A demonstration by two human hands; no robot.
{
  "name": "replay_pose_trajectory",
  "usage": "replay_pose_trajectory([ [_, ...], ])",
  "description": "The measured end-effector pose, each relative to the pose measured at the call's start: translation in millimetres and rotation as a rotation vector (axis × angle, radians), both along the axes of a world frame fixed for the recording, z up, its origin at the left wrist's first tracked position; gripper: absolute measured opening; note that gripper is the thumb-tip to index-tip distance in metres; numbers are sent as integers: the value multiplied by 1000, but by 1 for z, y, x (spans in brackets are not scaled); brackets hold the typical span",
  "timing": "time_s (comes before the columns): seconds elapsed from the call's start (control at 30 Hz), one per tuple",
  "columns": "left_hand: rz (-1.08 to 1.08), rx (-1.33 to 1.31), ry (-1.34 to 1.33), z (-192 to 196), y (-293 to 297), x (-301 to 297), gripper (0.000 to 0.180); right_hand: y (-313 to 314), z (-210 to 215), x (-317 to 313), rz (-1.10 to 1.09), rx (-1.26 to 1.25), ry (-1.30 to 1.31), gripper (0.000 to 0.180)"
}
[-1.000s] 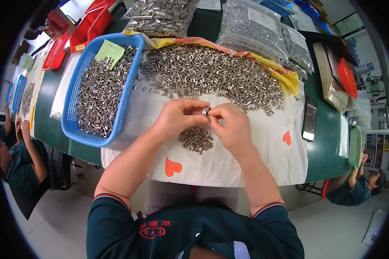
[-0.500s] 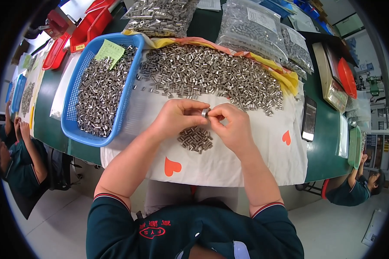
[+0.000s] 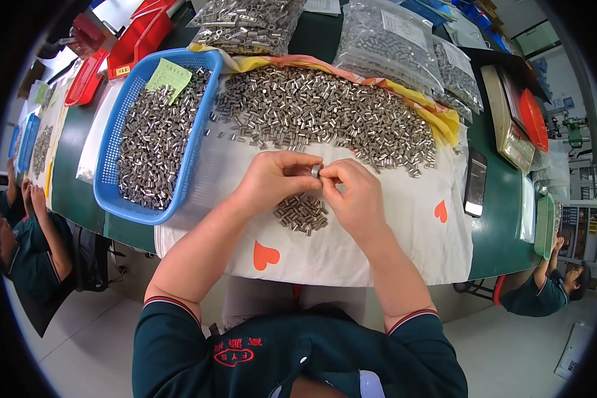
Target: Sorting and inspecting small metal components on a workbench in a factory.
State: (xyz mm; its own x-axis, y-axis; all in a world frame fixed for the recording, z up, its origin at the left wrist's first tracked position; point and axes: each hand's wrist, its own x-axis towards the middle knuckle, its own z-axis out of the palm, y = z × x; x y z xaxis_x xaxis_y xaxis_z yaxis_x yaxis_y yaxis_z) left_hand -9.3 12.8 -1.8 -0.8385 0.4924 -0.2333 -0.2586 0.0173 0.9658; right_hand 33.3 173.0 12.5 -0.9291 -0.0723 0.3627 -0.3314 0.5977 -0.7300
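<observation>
My left hand (image 3: 272, 180) pinches a short, shiny metal ring (image 3: 316, 171) between thumb and fingertips. Against its right side, the thumb and forefinger of my right hand (image 3: 357, 192) are pressed together; whatever they hold is too small and hidden to make out. Below both hands a little heap of small metal cylinders (image 3: 301, 215) lies on the white cloth (image 3: 351, 259). Beyond them spreads a wide pile of similar cylinders (image 3: 325, 113), bordered at the back by the cloth's yellow and orange edge.
At left stands a blue basket (image 3: 107, 159) full of cylinders, with a green note (image 3: 168, 78) on top. Clear bags of metal parts (image 3: 385, 40) sit at the back. A dark phone (image 3: 475, 182) lies to the right. Other people work at both sides, a sleeve (image 3: 534, 295) showing at right.
Both hands stay in nearly the same place. The metal ring has turned slightly between the fingertips, and my right fingers have shifted a little against it.
</observation>
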Motion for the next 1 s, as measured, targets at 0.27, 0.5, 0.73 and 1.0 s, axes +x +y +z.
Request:
replay_pose_trajectory([
  [0.27,7,152,23,-4,-4,-3,36,0,2,0,-13,-326,-164,10],
  [0.5,-15,259,-43,-3,-4,-2,35,15,1,-3,109,-672,-425,11],
  [0.73,-19,198,-48,-3,-3,-2,36,10,6,-1,80,-539,-379,10],
  [1.0,1,126,3,-5,-2,0,34,0,4,-1,-30,-26,121,14],
])
